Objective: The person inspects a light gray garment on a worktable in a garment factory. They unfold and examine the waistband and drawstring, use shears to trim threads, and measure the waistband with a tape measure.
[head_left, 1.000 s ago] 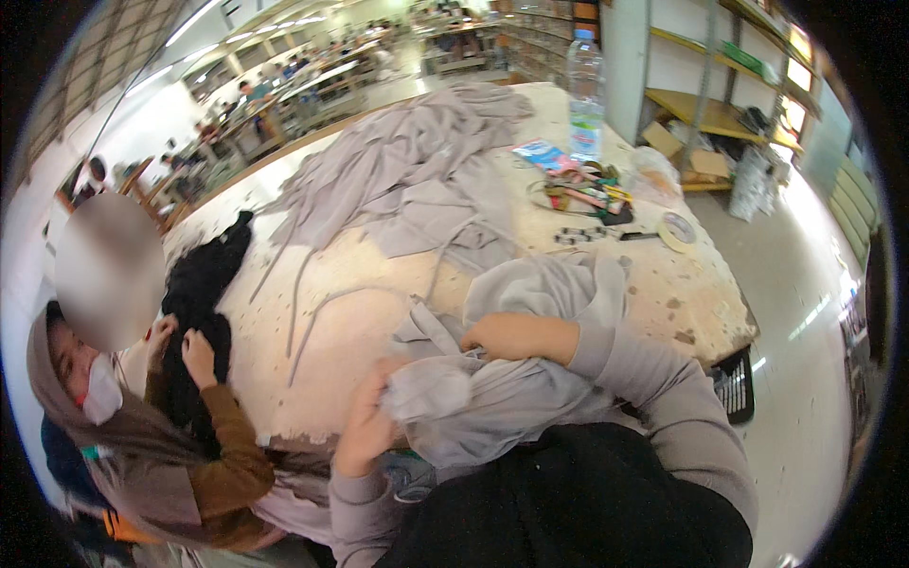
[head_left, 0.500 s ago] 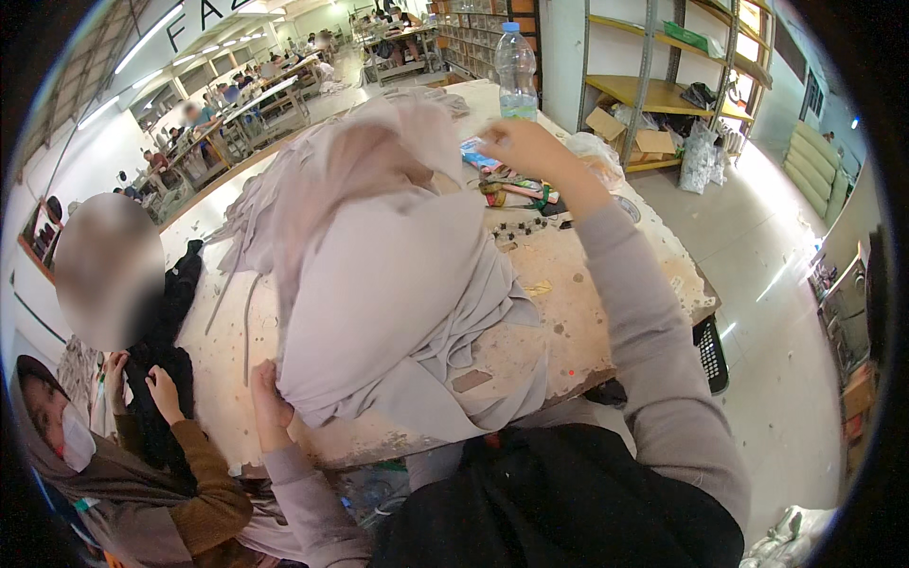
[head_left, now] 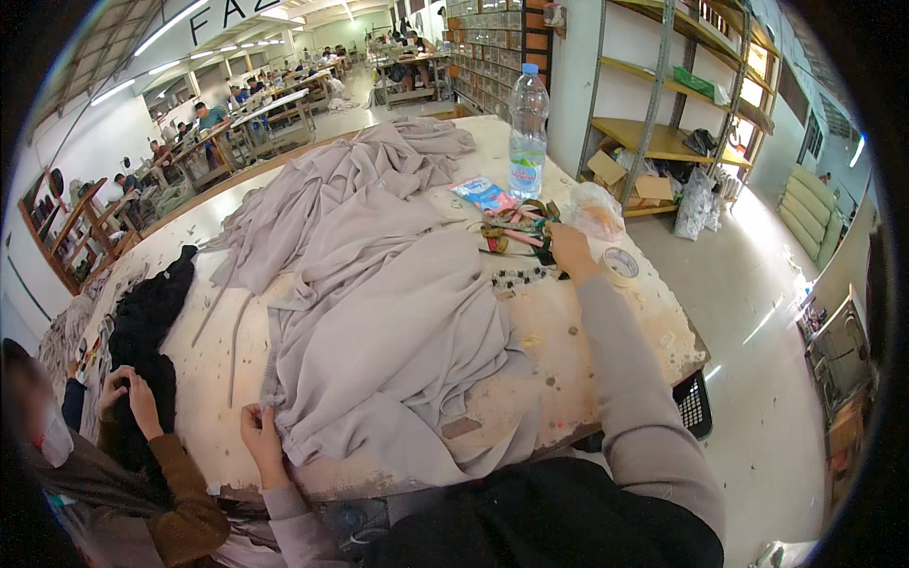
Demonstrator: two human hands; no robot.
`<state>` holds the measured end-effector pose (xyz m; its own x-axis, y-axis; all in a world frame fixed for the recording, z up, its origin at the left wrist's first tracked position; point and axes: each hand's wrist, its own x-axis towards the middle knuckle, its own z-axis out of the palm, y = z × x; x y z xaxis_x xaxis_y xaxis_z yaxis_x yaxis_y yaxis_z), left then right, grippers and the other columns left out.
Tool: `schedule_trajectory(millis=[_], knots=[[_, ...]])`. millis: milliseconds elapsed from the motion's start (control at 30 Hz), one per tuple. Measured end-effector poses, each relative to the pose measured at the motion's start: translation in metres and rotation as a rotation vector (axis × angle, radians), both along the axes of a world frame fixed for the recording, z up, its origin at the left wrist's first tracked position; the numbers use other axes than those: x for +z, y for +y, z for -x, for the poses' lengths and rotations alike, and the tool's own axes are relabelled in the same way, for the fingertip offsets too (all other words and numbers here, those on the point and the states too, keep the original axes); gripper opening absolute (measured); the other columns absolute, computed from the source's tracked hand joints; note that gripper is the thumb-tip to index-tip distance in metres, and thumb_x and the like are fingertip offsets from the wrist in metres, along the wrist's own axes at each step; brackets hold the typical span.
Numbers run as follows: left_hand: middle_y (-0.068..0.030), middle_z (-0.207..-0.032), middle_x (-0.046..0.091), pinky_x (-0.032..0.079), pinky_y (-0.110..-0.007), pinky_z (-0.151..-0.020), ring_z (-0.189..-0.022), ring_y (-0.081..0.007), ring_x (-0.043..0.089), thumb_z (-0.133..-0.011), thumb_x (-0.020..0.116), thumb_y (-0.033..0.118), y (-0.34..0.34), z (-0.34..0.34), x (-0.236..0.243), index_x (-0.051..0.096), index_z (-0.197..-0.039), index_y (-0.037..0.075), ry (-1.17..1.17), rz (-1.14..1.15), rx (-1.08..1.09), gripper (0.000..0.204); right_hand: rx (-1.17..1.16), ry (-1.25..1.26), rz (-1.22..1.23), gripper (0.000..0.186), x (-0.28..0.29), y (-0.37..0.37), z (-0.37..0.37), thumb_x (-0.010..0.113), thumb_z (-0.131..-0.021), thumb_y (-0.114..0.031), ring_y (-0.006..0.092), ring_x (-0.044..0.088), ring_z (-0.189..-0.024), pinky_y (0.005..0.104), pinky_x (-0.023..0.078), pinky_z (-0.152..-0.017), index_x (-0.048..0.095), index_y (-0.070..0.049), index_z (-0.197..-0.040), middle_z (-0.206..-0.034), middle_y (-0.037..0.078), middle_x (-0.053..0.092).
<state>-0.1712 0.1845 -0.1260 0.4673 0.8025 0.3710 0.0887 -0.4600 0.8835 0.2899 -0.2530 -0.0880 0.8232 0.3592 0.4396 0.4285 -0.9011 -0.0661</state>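
Observation:
A large piece of thin grey-beige fabric (head_left: 379,312) lies in loose folds across the table in front of me. My left hand (head_left: 262,435) is closed in a pinch on its near left edge. At the right, my right hand (head_left: 571,250) reaches into a small heap of tools and tape strips (head_left: 516,225), with its fingers curled at the heap's right side. Whatever those fingers hold is hidden. Just below the heap lies a row of small black and clear pieces (head_left: 521,277). A roll of tape (head_left: 620,263) rests to the right of that hand.
Behind the heap stand a water bottle (head_left: 528,133) and a blue-and-pink packet (head_left: 483,194). A clear plastic bag (head_left: 597,210) lies near the right edge. On the left, a co-worker's hands (head_left: 133,398) handle black cloth (head_left: 151,312). Metal shelves (head_left: 653,137) stand beyond the table.
The lifted fabric has settled flat onto the table. My right hand has moved down and right, from above the table to the tools. The left hand still pinches the fabric's edge.

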Motion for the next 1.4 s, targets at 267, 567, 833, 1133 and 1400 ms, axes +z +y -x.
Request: schedule_trajectory(millis=[267,567,833,1133,1400], knots=[[0.0005,-0.073,0.044,0.034,-0.022,-0.061,-0.066,-0.0080,0.038,-0.081,0.059,0.006,-0.010,0.000,0.013,0.048,-0.082,0.002,0.020,0.083,-0.061,0.012,-0.042,0.155,0.001,0.019,0.040,-0.006,-0.007,0.057,-0.077,-0.018,0.0295,0.063,-0.080,0.0416,0.049,-0.069,0.068,-0.007,-0.089,-0.083,0.016,0.065],[0.0012,-0.073,0.044,0.035,-0.021,-0.061,-0.066,-0.0073,0.039,-0.081,0.058,0.003,-0.024,-0.005,0.030,0.047,-0.081,0.002,0.097,0.076,-0.040,0.011,0.081,0.376,-0.504,0.033,0.055,0.081,-0.107,0.058,-0.077,-0.021,0.0285,0.063,-0.085,0.0355,0.048,-0.076,0.064,-0.003,-0.104,-0.097,0.020,0.064],[0.0007,-0.072,0.044,0.034,-0.021,-0.061,-0.066,-0.0073,0.040,-0.080,0.058,0.002,-0.019,-0.003,0.031,0.047,-0.080,0.002,0.137,0.064,-0.087,0.011,0.201,0.425,-0.368,0.036,0.058,0.086,-0.077,0.062,-0.077,-0.023,0.0285,0.062,-0.087,0.0345,0.049,-0.078,0.062,-0.003,-0.106,-0.102,0.018,0.062],[-0.0049,-0.083,0.046,0.038,-0.024,-0.065,-0.072,-0.0117,0.042,-0.082,0.058,0.006,-0.025,-0.002,0.032,0.049,-0.091,-0.001,0.138,-0.038,0.062,0.014,0.278,0.085,0.040,0.035,0.018,0.094,-0.004,0.061,-0.068,-0.014,0.0295,0.055,-0.099,0.0472,0.040,-0.085,0.064,-0.013,-0.102,-0.104,0.014,0.058],[-0.0112,-0.096,0.050,0.038,-0.033,-0.082,-0.087,-0.0228,0.047,-0.077,0.058,0.003,-0.043,-0.007,0.044,0.050,-0.095,-0.001,0.012,-0.390,0.054,0.020,0.478,-0.142,-0.493,0.029,0.143,0.072,0.070,0.053,-0.074,-0.003,0.0302,0.058,-0.088,0.0363,0.047,-0.076,0.060,-0.004,-0.102,-0.095,0.015,0.059]])
